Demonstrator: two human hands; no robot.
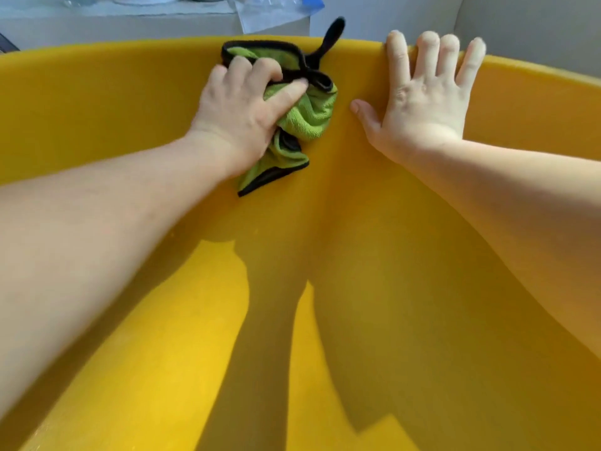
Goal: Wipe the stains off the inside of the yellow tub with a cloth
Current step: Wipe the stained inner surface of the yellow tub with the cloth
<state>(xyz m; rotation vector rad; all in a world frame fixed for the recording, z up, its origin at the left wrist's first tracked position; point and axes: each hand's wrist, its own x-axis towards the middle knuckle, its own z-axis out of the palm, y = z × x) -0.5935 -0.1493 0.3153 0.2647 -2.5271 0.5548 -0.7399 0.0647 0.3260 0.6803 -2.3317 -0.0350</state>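
Observation:
The yellow tub (pixel 97 92) fills almost the whole head view, and I look down into it. My left hand (pixel 240 109) grips a bunched green cloth with black edging (pixel 312 120) and presses it against the far inner wall, just below the rim. A black loop of the cloth sticks up over the rim. My right hand (pixel 422 99) lies flat on the same wall to the right of the cloth, fingers spread and fingertips at the rim, holding nothing. Both forearms reach across the tub and cast dark shadows on its floor. No distinct stains show.
Beyond the far rim stands a white counter (pixel 130 22) with a clear plastic bag (pixel 276 8) and other blurred items on it. A pale wall (pixel 536 21) rises at the upper right.

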